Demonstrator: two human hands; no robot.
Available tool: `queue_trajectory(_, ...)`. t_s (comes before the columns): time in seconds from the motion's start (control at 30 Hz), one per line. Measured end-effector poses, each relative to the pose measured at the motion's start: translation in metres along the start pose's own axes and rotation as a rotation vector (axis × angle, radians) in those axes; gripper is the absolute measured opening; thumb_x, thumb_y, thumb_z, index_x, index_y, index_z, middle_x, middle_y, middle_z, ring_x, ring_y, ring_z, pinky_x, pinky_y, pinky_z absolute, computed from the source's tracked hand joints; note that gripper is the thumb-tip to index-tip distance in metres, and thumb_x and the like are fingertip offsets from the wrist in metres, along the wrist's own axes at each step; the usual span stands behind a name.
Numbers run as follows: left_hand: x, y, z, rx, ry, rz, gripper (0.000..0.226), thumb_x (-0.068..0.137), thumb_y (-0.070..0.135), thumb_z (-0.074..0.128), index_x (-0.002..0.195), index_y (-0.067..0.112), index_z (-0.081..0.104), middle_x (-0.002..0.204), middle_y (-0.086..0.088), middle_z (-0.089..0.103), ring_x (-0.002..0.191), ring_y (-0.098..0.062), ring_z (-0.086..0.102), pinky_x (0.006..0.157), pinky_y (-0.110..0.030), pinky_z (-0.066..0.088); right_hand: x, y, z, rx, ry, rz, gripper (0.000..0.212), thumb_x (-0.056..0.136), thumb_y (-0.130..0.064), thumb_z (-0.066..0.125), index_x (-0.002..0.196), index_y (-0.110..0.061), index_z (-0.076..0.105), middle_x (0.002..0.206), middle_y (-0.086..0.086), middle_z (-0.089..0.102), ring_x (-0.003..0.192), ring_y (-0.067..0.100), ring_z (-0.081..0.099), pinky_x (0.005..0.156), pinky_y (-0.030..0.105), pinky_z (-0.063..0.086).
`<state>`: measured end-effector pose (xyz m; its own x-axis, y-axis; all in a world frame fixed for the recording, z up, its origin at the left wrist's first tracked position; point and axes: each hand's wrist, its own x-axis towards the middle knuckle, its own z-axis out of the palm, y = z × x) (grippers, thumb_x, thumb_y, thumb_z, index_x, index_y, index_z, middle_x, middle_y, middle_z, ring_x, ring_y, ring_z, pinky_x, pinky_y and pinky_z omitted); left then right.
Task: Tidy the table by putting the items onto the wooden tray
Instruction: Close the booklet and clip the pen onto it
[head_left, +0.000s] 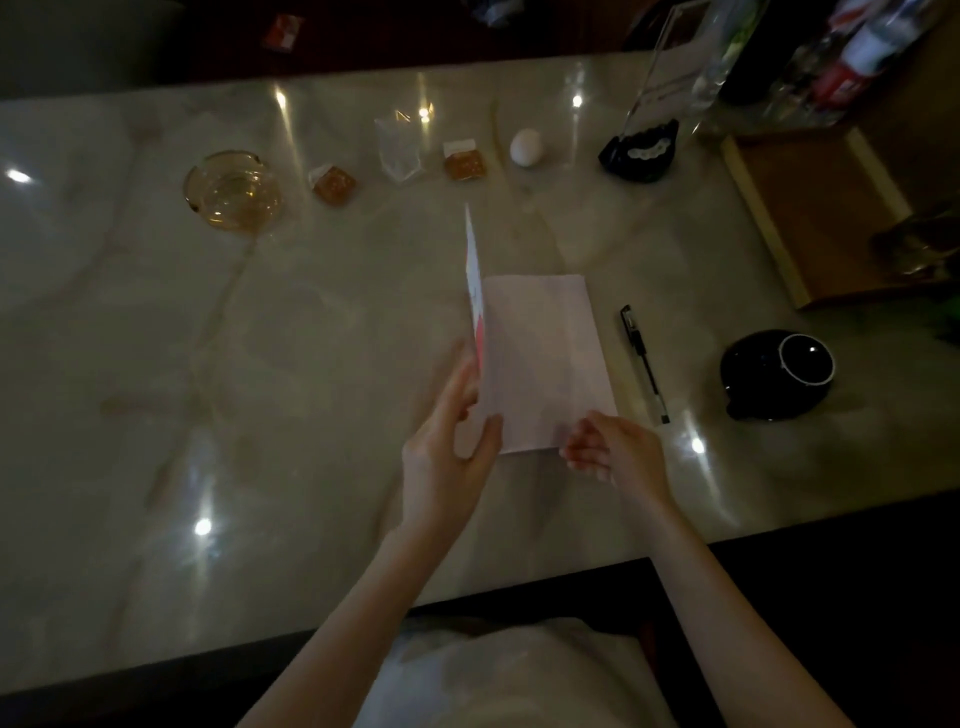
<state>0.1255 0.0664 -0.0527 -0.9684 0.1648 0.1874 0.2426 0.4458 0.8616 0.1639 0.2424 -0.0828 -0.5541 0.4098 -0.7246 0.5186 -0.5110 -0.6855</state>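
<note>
Dim light falls on the long marble table (156, 322), which fills most of the view and shines with small reflections. Far to the right of the notebook, the wooden tray (815, 208) lies at the table's right end, and most of its floor is bare, so the tidying seems to be only at its beginning.

Near the middle lies the notebook (545, 358), half open. Its cover stands upright because the left hand (447, 441) holds that cover between thumb and fingers. The right hand (613, 452) is loosely curled at the notebook's near corner; I cannot tell if it grips the page. I think the person closes the notebook so it can be carried flat.

Right of the notebook sits a black teapot (774, 374), and between them a pen (644, 364). Beyond the notebook, in a row, are a glass ashtray (234, 189), an egg (526, 147) and two amber packets (334, 184).
</note>
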Motion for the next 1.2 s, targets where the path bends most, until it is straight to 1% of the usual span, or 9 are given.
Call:
queue_trajectory(0.1, 0.008, -0.003, 0.023, 0.103, -0.099, 0.214, 0.04, 0.08, 0.029, 0.056, 0.114, 0.008, 0.062, 0.111, -0.004, 0.068, 0.1, -0.014, 0.062, 0.084, -0.024, 0.048, 0.001, -0.011, -0.009, -0.006, 0.002, -0.026, 0.025, 0.094, -0.013, 0.044, 0.075, -0.004, 0.058, 0.045, 0.001, 0.066, 0.04, 0.012, 0.064, 0.044, 0.021, 0.052)
queue_trajectory(0.17, 0.01, -0.007, 0.042, 0.199, -0.15, 0.286, 0.038, 0.079, 0.03, 0.057, 0.111, 0.01, 0.065, 0.114, -0.006, 0.067, 0.105, -0.018, 0.062, 0.088, -0.029, 0.048, 0.003, -0.016, -0.016, -0.032, 0.01, -0.034, 0.027, 0.094, -0.016, 0.042, 0.078, -0.004, 0.06, 0.048, 0.0, 0.068, 0.043, 0.011, 0.065, 0.047, 0.022, 0.054)
queue_trajectory(0.33, 0.008, -0.008, 0.083, 0.451, -0.292, 0.263, 0.042, 0.077, 0.041, 0.046, 0.105, 0.016, 0.068, 0.111, -0.003, 0.069, 0.109, -0.02, 0.061, 0.095, -0.052, 0.042, 0.012, -0.028, -0.031, -0.132, 0.039, -0.08, 0.036, 0.095, -0.031, 0.042, 0.08, -0.01, 0.066, 0.066, 0.004, 0.071, 0.053, 0.014, 0.068, 0.053, 0.024, 0.056)
queue_trajectory(0.47, 0.005, -0.016, 0.1, 0.518, -0.348, 0.221, 0.041, 0.076, 0.04, 0.045, 0.097, 0.016, 0.071, 0.107, -0.004, 0.071, 0.107, -0.021, 0.063, 0.097, -0.05, 0.04, 0.017, -0.031, -0.038, -0.21, 0.018, -0.15, 0.026, 0.092, -0.029, 0.053, 0.079, -0.012, 0.068, 0.064, -0.001, 0.073, 0.058, 0.012, 0.07, 0.054, 0.025, 0.057)
queue_trajectory(0.63, 0.001, -0.031, 0.106, 0.561, -0.429, 0.24, 0.044, 0.079, 0.041, 0.044, 0.107, 0.015, 0.067, 0.117, -0.006, 0.066, 0.116, -0.022, 0.056, 0.099, -0.046, 0.041, 0.03, -0.025, -0.044, -0.301, 0.062, -0.191, 0.019, 0.088, -0.021, 0.059, 0.076, -0.01, 0.068, 0.068, 0.004, 0.071, 0.066, 0.018, 0.068, 0.062, 0.029, 0.055)
queue_trajectory(0.73, -0.002, -0.041, 0.104, 0.548, -0.429, 0.297, 0.044, 0.082, 0.041, 0.046, 0.113, 0.015, 0.064, 0.122, -0.008, 0.062, 0.121, -0.024, 0.052, 0.102, -0.047, 0.037, 0.034, -0.024, -0.046, -0.445, 0.076, -0.27, 0.006, 0.083, -0.015, 0.065, 0.08, -0.01, 0.067, 0.073, 0.001, 0.068, 0.068, 0.009, 0.067, 0.065, 0.023, 0.054)
queue_trajectory(0.83, -0.005, -0.047, 0.102, 0.525, -0.422, 0.329, 0.045, 0.085, 0.043, 0.048, 0.118, 0.015, 0.06, 0.127, -0.008, 0.059, 0.124, -0.023, 0.048, 0.106, -0.045, 0.029, 0.035, -0.022, -0.045, -0.588, 0.063, -0.314, 0.02, 0.077, -0.01, 0.071, 0.095, -0.004, 0.066, 0.086, 0.01, 0.067, 0.081, 0.022, 0.065, 0.074, 0.031, 0.053)
queue_trajectory(1.07, -0.001, -0.044, 0.099, 0.507, -0.475, 0.295, 0.046, 0.084, 0.044, 0.047, 0.117, 0.016, 0.061, 0.126, -0.007, 0.059, 0.123, -0.022, 0.048, 0.105, -0.044, 0.03, 0.035, -0.023, -0.04, -0.824, 0.07, -0.382, 0.019, 0.075, -0.011, 0.073, 0.092, -0.007, 0.066, 0.077, 0.001, 0.062, 0.068, 0.012, 0.058, 0.059, 0.015, 0.042)
queue_trajectory(1.2, 0.01, -0.032, 0.091, 0.398, -0.494, 0.21, 0.042, 0.087, 0.042, 0.043, 0.111, 0.015, 0.065, 0.122, -0.006, 0.063, 0.121, -0.02, 0.052, 0.105, -0.04, 0.033, 0.035, -0.031, -0.037, -0.883, 0.059, -0.362, 0.022, 0.078, -0.013, 0.071, 0.098, -0.007, 0.065, 0.086, 0.003, 0.064, 0.078, 0.015, 0.06, 0.067, 0.02, 0.045)
